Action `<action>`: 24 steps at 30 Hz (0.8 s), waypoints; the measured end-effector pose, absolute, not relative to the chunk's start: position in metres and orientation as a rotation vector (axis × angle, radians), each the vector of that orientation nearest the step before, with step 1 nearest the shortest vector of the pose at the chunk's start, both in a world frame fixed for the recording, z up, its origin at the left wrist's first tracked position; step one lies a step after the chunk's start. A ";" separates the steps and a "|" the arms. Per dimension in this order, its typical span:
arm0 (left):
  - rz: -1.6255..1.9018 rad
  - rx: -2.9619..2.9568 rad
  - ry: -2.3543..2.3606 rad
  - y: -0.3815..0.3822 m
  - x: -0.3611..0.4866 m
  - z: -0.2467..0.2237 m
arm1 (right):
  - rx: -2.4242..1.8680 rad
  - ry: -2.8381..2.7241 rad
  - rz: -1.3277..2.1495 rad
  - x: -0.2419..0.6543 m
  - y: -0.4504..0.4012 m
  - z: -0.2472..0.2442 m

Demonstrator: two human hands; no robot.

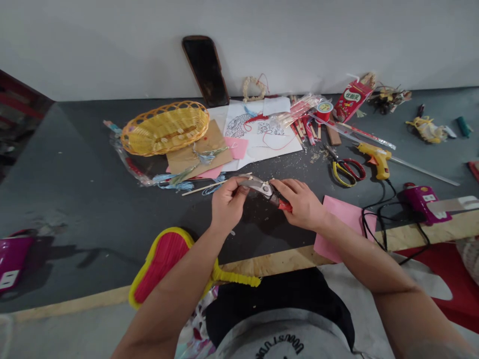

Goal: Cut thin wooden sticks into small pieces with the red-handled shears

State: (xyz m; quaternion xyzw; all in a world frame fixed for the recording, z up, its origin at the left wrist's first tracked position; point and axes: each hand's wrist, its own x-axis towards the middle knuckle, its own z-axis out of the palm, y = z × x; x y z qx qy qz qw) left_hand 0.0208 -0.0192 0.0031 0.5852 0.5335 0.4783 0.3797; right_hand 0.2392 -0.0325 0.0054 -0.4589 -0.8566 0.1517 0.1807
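Note:
My right hand (pixel 302 203) is closed around the red handle of a pair of pruning shears (pixel 265 189), over the dark table. The metal blades point left, towards my left hand (pixel 228 203). That hand is pinched at the blade tips; what its fingers hold is too small and hidden to name. Behind its fingers runs a thin pale stick (pixel 198 189), and blue tassels (pixel 174 181) lie close by. Below my left forearm, a red paddle-shaped piece with a yellow border (pixel 164 259) rests at the table's front edge.
A yellow wicker basket (pixel 164 132) stands on the left beside brown paper (pixel 217 139). Behind my hands lies a printed drawing (pixel 262 142). To the right are scissors (pixel 346 171), a yellow glue gun (pixel 377 158) with its black cord, and pink paper (pixel 329 244). A phone (pixel 207 70) leans on the wall.

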 end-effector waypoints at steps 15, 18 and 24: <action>1.208 1.525 1.329 -0.021 0.020 0.007 | -1.356 -2.468 0.386 0.238 -0.031 0.006; 1.186 1.524 1.285 -0.021 0.020 0.009 | -1.337 -2.466 0.398 0.241 -0.030 0.006; 1.122 1.477 1.222 -0.021 0.017 0.008 | -1.318 -2.480 0.392 0.243 -0.029 0.007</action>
